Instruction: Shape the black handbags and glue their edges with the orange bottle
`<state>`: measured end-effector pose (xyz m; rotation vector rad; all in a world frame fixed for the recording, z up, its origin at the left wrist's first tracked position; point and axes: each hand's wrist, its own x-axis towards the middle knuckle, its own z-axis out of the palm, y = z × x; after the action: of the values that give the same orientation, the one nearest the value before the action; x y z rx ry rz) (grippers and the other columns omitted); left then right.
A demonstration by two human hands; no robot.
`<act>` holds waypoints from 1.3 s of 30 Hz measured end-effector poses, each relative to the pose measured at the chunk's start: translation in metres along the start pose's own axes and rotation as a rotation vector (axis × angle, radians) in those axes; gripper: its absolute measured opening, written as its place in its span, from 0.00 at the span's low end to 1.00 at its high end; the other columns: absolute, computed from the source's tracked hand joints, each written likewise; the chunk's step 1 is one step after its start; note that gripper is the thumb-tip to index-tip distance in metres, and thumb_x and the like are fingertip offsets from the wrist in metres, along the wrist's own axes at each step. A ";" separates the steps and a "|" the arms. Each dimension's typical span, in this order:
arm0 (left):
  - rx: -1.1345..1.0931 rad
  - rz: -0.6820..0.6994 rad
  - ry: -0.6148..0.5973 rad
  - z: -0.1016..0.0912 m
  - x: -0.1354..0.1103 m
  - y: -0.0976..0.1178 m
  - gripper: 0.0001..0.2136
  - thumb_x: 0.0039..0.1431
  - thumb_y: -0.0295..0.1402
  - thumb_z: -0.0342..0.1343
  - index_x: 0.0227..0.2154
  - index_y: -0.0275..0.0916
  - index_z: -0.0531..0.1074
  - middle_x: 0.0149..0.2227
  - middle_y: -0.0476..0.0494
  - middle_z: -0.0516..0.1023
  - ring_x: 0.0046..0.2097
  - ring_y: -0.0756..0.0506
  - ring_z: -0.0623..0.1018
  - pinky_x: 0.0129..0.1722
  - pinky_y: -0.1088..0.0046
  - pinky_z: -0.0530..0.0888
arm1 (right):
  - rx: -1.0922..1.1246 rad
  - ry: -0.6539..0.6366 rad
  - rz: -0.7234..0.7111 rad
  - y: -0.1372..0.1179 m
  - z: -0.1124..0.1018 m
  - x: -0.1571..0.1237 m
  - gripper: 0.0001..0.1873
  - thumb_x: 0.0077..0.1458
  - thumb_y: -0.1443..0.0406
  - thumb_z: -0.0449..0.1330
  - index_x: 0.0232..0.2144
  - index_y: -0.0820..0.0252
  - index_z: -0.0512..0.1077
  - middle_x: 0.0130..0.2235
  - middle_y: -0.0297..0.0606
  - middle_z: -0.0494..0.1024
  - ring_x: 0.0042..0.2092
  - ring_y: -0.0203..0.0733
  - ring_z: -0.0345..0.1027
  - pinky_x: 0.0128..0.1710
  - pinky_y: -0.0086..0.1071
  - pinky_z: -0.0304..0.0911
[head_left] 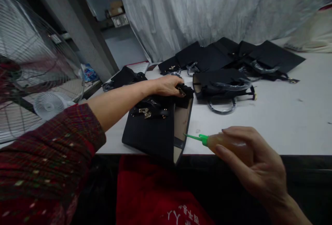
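A black handbag (pixel 153 135) lies at the table's front edge, its open side facing right and showing a beige inside. My left hand (pixel 169 86) is closed on the bag's upper part, by a metal fitting; some fingertips are hidden. Gold-coloured hardware sits on the bag's strap. In my right hand (pixel 255 159) is a glue bottle (pixel 233 145), amber, with a green nozzle. The nozzle points left, its tip at the bag's open side edge; whether it touches, I cannot tell.
Another black handbag (pixel 223 85) with plastic-wrapped handles lies right of centre. Several black bag pieces (pixel 212 57) are heaped at the back of the white table (pixel 285 114). A large wire-caged fan (pixel 38 62) and a small white fan (pixel 49 105) stand left. A grey curtain (pixel 207 10) hangs behind.
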<state>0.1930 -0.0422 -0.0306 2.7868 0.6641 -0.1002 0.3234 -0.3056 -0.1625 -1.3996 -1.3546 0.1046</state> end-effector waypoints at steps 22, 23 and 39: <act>0.195 -0.084 0.234 -0.008 -0.095 0.046 0.07 0.50 0.35 0.60 0.30 0.36 0.76 0.25 0.47 0.74 0.28 0.50 0.70 0.29 0.75 0.62 | -0.007 -0.144 0.017 0.028 0.009 0.031 0.18 0.51 0.55 0.63 0.40 0.56 0.68 0.40 0.40 0.72 0.40 0.46 0.69 0.40 0.41 0.66; 0.180 -0.091 0.255 -0.006 -0.097 0.044 0.07 0.50 0.35 0.60 0.30 0.36 0.76 0.26 0.47 0.74 0.29 0.50 0.71 0.29 0.75 0.62 | -0.004 -0.146 0.008 0.029 0.012 0.032 0.17 0.51 0.55 0.63 0.41 0.56 0.67 0.40 0.40 0.72 0.40 0.46 0.69 0.40 0.40 0.66; 0.094 -0.086 0.300 0.012 -0.119 0.045 0.05 0.50 0.33 0.61 0.28 0.37 0.75 0.27 0.48 0.76 0.30 0.49 0.73 0.28 0.77 0.62 | -0.117 -0.239 -0.008 0.033 0.035 0.051 0.15 0.52 0.55 0.62 0.37 0.58 0.67 0.36 0.38 0.72 0.35 0.43 0.67 0.35 0.36 0.63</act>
<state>0.1072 -0.1359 -0.0155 2.8910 0.8700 0.2823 0.3362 -0.2372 -0.1689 -1.5158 -1.5840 0.1951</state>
